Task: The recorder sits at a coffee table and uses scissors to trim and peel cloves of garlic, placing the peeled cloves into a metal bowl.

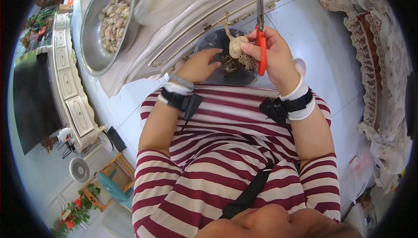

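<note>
Between the thumb and fingers of my right hand (276, 55) is a whole garlic bulb (236, 46) with a dry stem and a tangle of roots. The same hand holds red-handled scissors (262, 51), their dark blades pointing up and away. My left hand (199, 65) is just left of the bulb, thumb and fingers apart, with nothing in it. Below both hands a dark round bucket or basin (240, 77) stands on the floor, with dry root and stem scraps (231, 65) inside.
A steel bowl (89, 42) of loose garlic cloves (117, 20) stands on the pale carved table (156, 38) at upper left, beside clear plastic film (153, 4). Lace-covered furniture (369, 68) is at the right. A fan (79, 169) and a wooden chair (119, 176) stand at lower left.
</note>
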### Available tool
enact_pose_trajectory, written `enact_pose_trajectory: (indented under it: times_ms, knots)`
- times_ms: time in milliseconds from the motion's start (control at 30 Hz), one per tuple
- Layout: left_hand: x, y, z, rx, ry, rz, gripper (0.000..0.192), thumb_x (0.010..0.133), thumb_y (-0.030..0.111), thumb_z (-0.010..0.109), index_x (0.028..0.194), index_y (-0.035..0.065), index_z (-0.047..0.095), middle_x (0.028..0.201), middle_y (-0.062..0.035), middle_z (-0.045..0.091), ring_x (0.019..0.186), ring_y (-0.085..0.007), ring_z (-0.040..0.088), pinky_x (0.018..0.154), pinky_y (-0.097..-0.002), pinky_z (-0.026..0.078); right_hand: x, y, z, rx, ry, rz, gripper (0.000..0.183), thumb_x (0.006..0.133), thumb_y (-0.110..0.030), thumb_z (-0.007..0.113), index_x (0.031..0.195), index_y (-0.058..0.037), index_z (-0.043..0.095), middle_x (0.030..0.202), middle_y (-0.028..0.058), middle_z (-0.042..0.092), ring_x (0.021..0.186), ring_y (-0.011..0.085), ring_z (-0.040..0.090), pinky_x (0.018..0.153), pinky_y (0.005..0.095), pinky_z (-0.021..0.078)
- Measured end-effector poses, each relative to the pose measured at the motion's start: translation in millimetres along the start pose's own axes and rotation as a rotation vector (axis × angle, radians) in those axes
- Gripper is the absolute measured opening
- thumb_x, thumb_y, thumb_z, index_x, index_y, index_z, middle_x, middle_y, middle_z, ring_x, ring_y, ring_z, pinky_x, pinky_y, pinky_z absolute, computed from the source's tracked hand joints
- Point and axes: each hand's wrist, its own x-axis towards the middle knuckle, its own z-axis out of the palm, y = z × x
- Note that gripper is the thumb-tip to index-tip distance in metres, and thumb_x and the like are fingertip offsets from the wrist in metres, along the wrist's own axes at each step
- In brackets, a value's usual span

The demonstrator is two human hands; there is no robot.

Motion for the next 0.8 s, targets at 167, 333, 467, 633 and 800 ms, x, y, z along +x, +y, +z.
enact_pose_trajectory:
  times_ms: [167, 333, 467, 633, 800]
  knots:
    - [-34, 27, -8, -0.94, 0.037, 0.123, 0.033, 0.094, 0.015, 0.049, 0.122, -0.0019, 0.044, 0.109, -0.0095, 0.056, 0.097, -0.0139, 0.055, 0.084, -0.0292, 0.046, 6, 25, 4, -0.259, -0.115, -0.056, 0.03, 0.076, -0.001, 0.07, 0.098, -0.0003, 0.051, 0.091, 0.0055, 0.059, 0.083, 0.0119, 0.058, 0.077, 0.0244, 0.0481]
    - [-28, 26, 21, -0.895, 0.292, 0.235, 0.024, 0.093, 0.009, 0.049, 0.114, -0.0018, 0.045, 0.102, -0.0072, 0.055, 0.089, -0.0106, 0.053, 0.077, -0.0242, 0.046, 2, 40, 8, -0.404, -0.169, -0.102, 0.038, 0.072, -0.002, 0.073, 0.102, 0.0004, 0.049, 0.093, 0.0056, 0.059, 0.085, 0.012, 0.057, 0.078, 0.0256, 0.0476]
    - [-20, 31, 23, -0.885, 0.341, 0.296, 0.025, 0.089, 0.008, 0.051, 0.112, -0.0026, 0.048, 0.102, -0.0105, 0.053, 0.09, -0.0149, 0.054, 0.077, -0.0276, 0.046, -1, 46, 4, -0.418, -0.165, -0.162, 0.045, 0.071, -0.001, 0.074, 0.106, 0.0019, 0.047, 0.099, 0.0074, 0.058, 0.089, 0.0131, 0.058, 0.08, 0.0268, 0.0478]
    - [-19, 35, 17, -0.57, 0.335, 0.328, 0.033, 0.089, 0.006, 0.053, 0.119, -0.0024, 0.045, 0.107, -0.0102, 0.054, 0.098, -0.0138, 0.054, 0.085, -0.0272, 0.045, -1, 44, -1, -0.234, -0.062, -0.051, 0.049, 0.07, -0.008, 0.078, 0.107, 0.0, 0.047, 0.101, 0.0089, 0.059, 0.09, 0.0144, 0.058, 0.081, 0.0278, 0.0488]
    - [-16, 38, 15, -0.592, 0.435, 0.356, 0.038, 0.084, 0.004, 0.058, 0.12, 0.0001, 0.046, 0.115, -0.0115, 0.05, 0.099, -0.0168, 0.053, 0.085, -0.0299, 0.045, 3, 35, -5, -0.186, -0.055, -0.047, 0.048, 0.07, -0.011, 0.079, 0.105, -0.0005, 0.048, 0.098, 0.0068, 0.059, 0.088, 0.0139, 0.058, 0.08, 0.027, 0.0489]
